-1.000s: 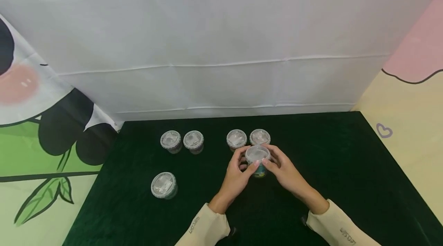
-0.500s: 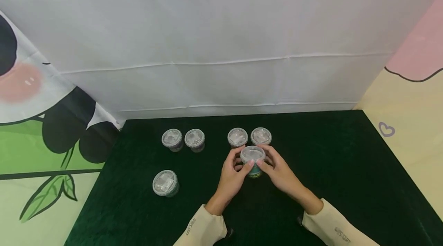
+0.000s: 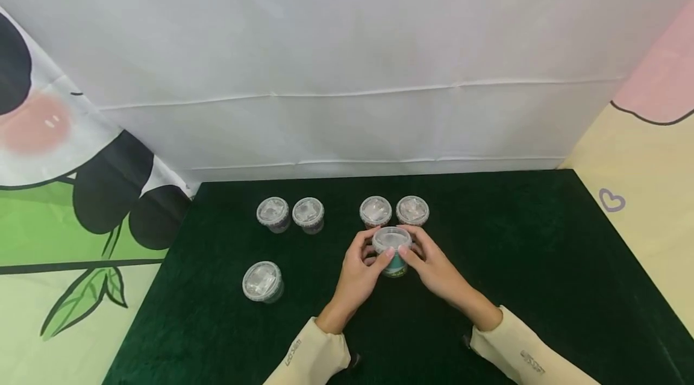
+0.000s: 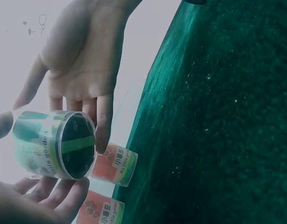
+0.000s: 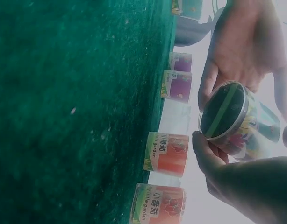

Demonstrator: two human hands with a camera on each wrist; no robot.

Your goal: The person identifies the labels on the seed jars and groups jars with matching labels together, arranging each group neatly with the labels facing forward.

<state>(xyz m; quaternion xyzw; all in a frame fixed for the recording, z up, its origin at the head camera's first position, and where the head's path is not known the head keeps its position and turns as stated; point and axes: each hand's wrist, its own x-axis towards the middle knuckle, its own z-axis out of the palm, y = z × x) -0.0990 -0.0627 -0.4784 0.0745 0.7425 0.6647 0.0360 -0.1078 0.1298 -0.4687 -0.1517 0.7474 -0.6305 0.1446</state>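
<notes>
Between both hands I hold a clear plastic lidded cup with a teal label. My left hand grips its left side, and my right hand its right side, thumbs towards me and fingers round the far side. Off the table, the cup shows its dark base with a green strip in both wrist views. Just behind it stand two lidded cups with red tomato labels, the left one and the right one. In the right wrist view my left hand is beyond the cup.
Two purple-labelled lidded cups, one beside the other, stand at the back left. A teal-labelled lidded cup stands nearer at the left. A dark green cloth covers the table, with a white sheet hanging behind.
The held cup and both hands have shifted slightly left, relative to the cups behind. Both hands keep their hold. The whole head view has shifted a little; the standing cups stay in place.
</notes>
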